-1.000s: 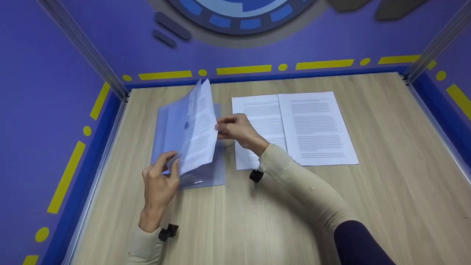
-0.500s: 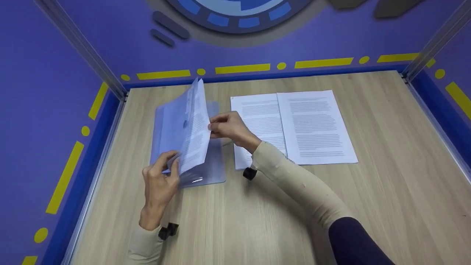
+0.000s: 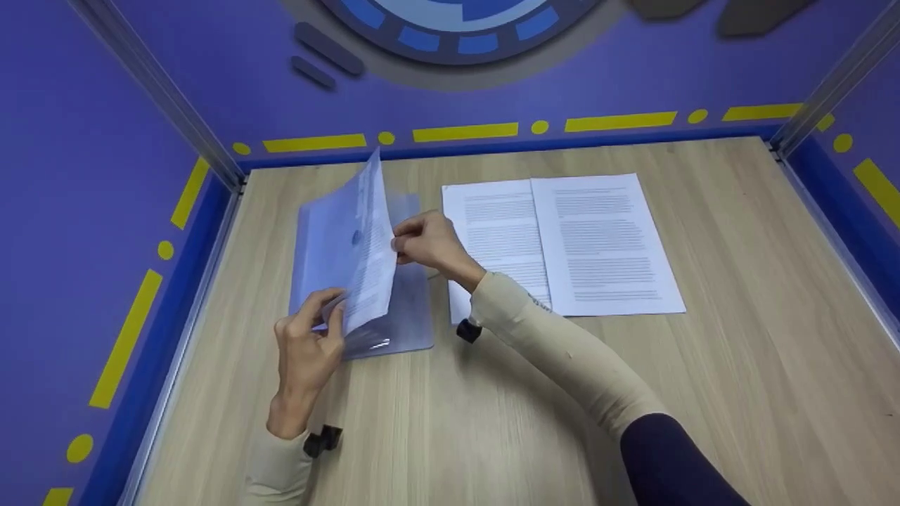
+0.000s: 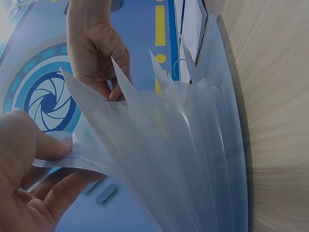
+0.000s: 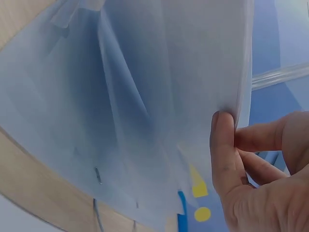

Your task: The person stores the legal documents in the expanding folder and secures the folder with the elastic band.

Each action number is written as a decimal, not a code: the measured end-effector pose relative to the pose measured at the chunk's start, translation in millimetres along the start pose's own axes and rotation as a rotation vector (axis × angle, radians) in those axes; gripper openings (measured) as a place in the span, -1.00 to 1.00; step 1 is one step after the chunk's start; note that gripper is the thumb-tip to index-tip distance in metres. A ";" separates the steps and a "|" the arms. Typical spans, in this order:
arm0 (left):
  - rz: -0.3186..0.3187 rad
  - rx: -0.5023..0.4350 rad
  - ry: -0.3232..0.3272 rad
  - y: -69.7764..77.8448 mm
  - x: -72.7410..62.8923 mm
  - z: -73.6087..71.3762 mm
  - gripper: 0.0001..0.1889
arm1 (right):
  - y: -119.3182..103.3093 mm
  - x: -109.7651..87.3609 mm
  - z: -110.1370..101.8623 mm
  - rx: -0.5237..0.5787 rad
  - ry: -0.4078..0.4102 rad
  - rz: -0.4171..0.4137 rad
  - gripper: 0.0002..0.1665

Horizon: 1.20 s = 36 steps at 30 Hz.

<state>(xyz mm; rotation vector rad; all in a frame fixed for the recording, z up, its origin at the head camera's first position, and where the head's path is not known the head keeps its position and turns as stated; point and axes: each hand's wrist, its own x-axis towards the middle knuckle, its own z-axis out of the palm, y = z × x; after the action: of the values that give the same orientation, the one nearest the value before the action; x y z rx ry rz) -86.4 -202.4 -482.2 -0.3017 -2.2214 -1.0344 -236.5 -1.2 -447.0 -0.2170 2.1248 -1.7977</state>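
A translucent blue expanding folder (image 3: 327, 246) lies on the table with its front raised; its pleated side (image 4: 183, 145) fans out in the left wrist view. My left hand (image 3: 307, 344) pinches the folder's raised front at the near corner, thumb (image 4: 53, 147) on one face and fingers underneath. Printed paper (image 3: 373, 281) stands tilted against the inside of that raised front. My right hand (image 3: 429, 242) pinches the paper's right edge between thumb and fingers. In the right wrist view, the right hand (image 5: 256, 164) grips this edge, and the folder's sheets hang beside it; how many layers it holds is hidden.
Two printed paper stacks (image 3: 605, 246) lie overlapping on the table, right of the folder. A patterned blue wall (image 3: 492, 105) rises behind the table, with side walls left and right. Each wrist wears a small black camera mount (image 3: 469, 330).
My right hand has moved left, bringing the printed paper closer to the folder's raised front, so less of its printed face shows. The left hand keeps its hold in nearly the same place.
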 end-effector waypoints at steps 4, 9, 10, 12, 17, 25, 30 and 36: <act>-0.002 -0.002 -0.003 -0.1 0.1 0.6 -0.78 | -6.8 -0.5 3.2 -0.053 0.012 -0.035 -0.70; -0.003 0.004 -0.001 0.1 0.9 0.1 -0.77 | -13.9 -0.3 5.0 -0.072 0.013 -0.054 -0.71; -0.002 0.004 -0.001 0.2 1.0 -0.2 -0.77 | -14.6 -0.1 5.2 -0.079 0.014 -0.056 -0.71; 0.000 0.003 0.002 -0.1 1.2 -0.4 -0.77 | -15.4 0.4 5.9 -0.110 0.016 -0.070 -0.70; 0.008 -0.001 0.007 0.0 1.4 -0.1 -0.75 | -18.1 0.1 7.1 -0.191 0.012 -0.113 -0.70; 0.009 -0.003 -0.001 -0.3 1.7 0.7 -0.79 | -23.5 1.2 7.7 -0.183 0.010 -0.133 -0.70; 0.007 -0.006 0.010 -1.1 2.1 1.0 -0.78 | -22.8 2.6 8.2 -0.134 0.008 -0.085 -0.68; 0.006 -0.026 0.021 -1.6 2.6 1.8 -0.76 | -19.5 3.4 11.8 -0.139 0.016 -0.054 -0.71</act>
<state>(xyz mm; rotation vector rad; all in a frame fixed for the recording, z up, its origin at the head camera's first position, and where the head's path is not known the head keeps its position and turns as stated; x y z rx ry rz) -90.0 -202.2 -482.3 -0.3073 -2.1886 -1.0587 -237.5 -16.8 -430.1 -0.2981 2.2774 -1.6868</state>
